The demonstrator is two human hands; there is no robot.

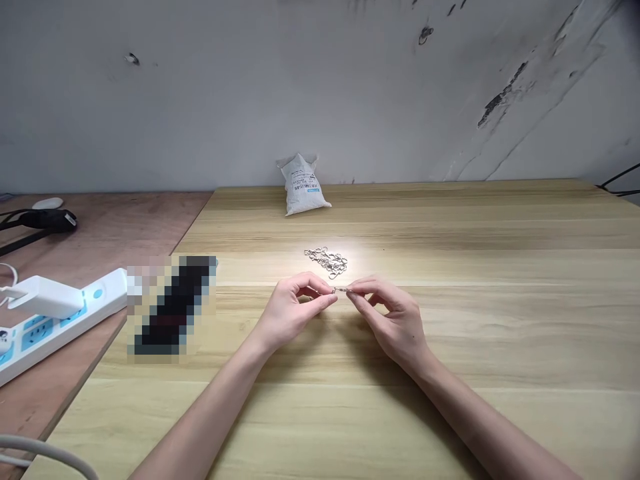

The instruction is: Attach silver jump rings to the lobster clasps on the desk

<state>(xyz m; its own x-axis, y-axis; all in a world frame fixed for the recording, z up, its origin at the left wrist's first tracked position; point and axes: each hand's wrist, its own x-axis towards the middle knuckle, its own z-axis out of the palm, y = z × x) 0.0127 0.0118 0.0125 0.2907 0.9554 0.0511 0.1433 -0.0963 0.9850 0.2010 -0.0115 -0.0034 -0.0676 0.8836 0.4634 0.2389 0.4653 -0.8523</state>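
My left hand [295, 310] and my right hand [393, 323] meet above the pale wooden tabletop [475, 227]. Between their fingertips they pinch a tiny metal piece [340, 290], perhaps a ring with a small clasp; its exact form is too small to tell. Just beyond my fingers lies a loose heap of small silver metal rings [326, 261], possibly linked as a chain. Neither hand touches the heap.
A white filled sack [303, 187] leans against the wall at the table's back edge. To the left are a pixelated, blurred object [173, 307], a white power strip [60, 320] with a plug in it, and a lower reddish plywood surface [105, 230].
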